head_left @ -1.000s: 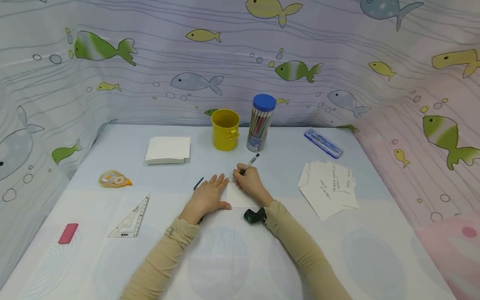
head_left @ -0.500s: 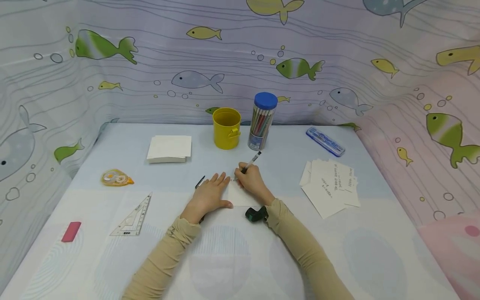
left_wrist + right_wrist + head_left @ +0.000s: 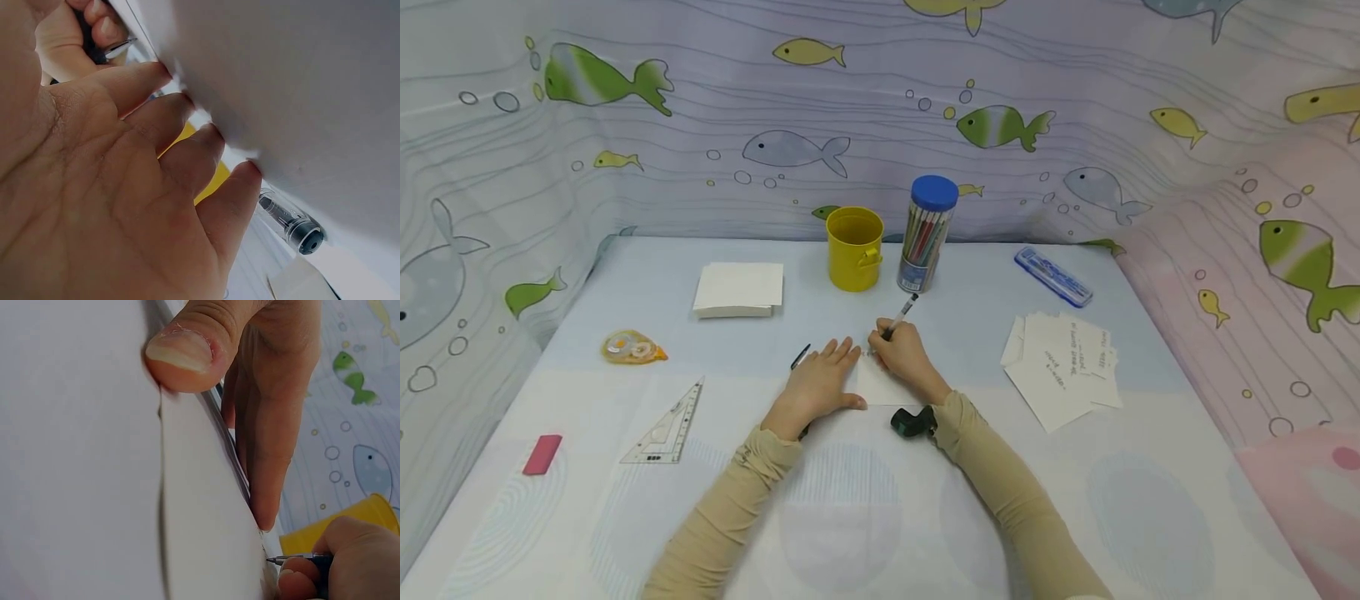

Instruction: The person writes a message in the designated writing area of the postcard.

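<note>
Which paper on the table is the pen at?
The sheet between the left hand and the right hand, with the pen near its far edge; neither hand touches the stack at back left or the lettered sheets at right.

The table (image 3: pixel 850 525) carries a sheet (image 3: pixel 877 386), yellow bucket (image 3: pixel 854 260), jar (image 3: pixel 927 237), triangle (image 3: pixel 687 427) and pink block (image 3: pixel 542 455).

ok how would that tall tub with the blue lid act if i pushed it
The tub is tall and narrow, so a high push might tip it. Its round body would probably roll once down. Packed with pencil-like sticks, it likely has some weight.
</note>
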